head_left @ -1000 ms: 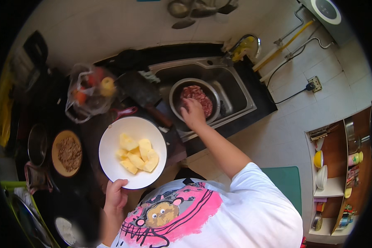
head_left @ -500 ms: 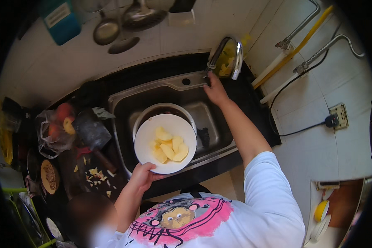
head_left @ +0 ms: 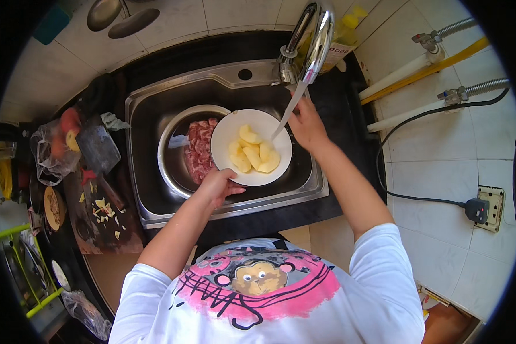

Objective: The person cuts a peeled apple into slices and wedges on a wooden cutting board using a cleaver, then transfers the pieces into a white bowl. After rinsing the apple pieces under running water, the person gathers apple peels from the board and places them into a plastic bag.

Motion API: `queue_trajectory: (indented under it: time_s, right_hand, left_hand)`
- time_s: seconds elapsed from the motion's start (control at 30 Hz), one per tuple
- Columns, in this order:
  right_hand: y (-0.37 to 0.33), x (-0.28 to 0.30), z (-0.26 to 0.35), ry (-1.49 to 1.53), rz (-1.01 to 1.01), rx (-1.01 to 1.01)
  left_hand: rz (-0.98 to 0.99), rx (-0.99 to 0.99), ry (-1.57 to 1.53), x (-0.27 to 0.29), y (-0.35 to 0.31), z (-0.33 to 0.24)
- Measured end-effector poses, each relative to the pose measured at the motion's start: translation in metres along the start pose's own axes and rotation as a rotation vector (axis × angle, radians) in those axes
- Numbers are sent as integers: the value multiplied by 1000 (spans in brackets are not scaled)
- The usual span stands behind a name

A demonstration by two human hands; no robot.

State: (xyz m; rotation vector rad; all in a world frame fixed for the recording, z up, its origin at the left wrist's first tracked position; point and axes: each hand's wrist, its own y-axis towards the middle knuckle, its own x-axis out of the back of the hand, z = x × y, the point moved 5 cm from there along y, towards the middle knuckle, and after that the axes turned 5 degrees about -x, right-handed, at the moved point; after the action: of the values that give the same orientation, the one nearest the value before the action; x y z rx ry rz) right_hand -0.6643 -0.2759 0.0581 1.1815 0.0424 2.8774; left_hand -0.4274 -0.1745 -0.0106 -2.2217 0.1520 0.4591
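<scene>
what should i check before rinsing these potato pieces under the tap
1. Plate held: ok, left hand grips its near rim.
2. Plate over the sink: ok, it sits above the metal bowl of raw meat.
3. Water running: ok, a stream falls from the tap onto the potato pieces.
4. Right hand: ok, beside the plate's far edge, under the tap.
5. Plate level: cannot tell.
6. Runoff kept off the meat: cannot tell.

White round plate (head_left: 226,137) of pale yellow potato chunks (head_left: 253,150), held level over sink, under running water
</scene>
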Motion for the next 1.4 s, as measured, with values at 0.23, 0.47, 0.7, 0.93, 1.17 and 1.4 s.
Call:
queue_trajectory:
  time_s: [0.23, 0.47, 0.7, 0.93, 1.17, 1.4]
  right_hand:
    - [-94, -60, -57, 792, 471, -829]
    - [-104, -65, -52, 975, 293, -822]
    - [-106, -74, -34, 973, 290, -821]
    - [-108, -70, -31, 936, 295, -755]
    - [-108, -63, -44, 964, 198, -786]
    - [-113, -68, -40, 1002, 230, -809]
  left_hand:
    - [32, 63, 301, 9, 22, -18]
    - [-425, -1171, 1892, -53, 13, -66]
    - [180, -861, 1705, -107, 37, -50]
    - [225, -732, 940, -72, 77, -60]
    - [26, -804, 1566, -80, 42, -55]
    - [136, -631, 1256, -78, 64, -47]
